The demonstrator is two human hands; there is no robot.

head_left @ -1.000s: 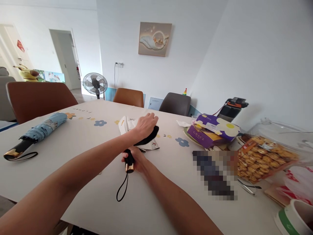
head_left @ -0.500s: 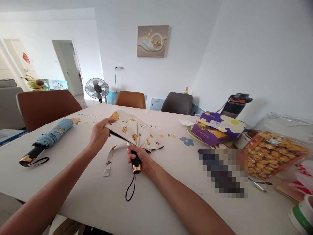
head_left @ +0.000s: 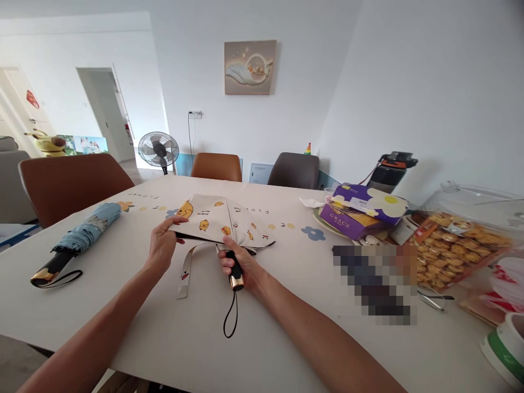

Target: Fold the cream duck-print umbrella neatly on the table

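Observation:
A cream folding umbrella (head_left: 221, 218) printed with yellow ducks is held above the table, its canopy loose and partly spread. My right hand (head_left: 241, 265) wraps round its black handle, which ends in a gold cap with a black wrist loop (head_left: 230, 319) hanging down. The right thumb lies against the canopy's lower edge. My left hand (head_left: 166, 240) pinches the edge of a canopy fold on the left side. Between the hands, the umbrella's closing strap (head_left: 185, 275) dangles onto the tablecloth. To the left lies a folded blue umbrella (head_left: 88, 229) with a black and gold handle.
On the right of the white-covered table (head_left: 286, 349) are a purple box (head_left: 347, 215), a clear tub of cookies (head_left: 458, 245), a dark bottle (head_left: 387, 174) and a white-green roll (head_left: 505, 349). A blurred patch (head_left: 372, 284) hides something. Chairs (head_left: 216, 166) stand beyond.
My left hand has moved down slightly, drawing the canopy fold lower and flatter. The handle has tilted, its capped end shifting right, and the right thumb now rests against the canopy edge.

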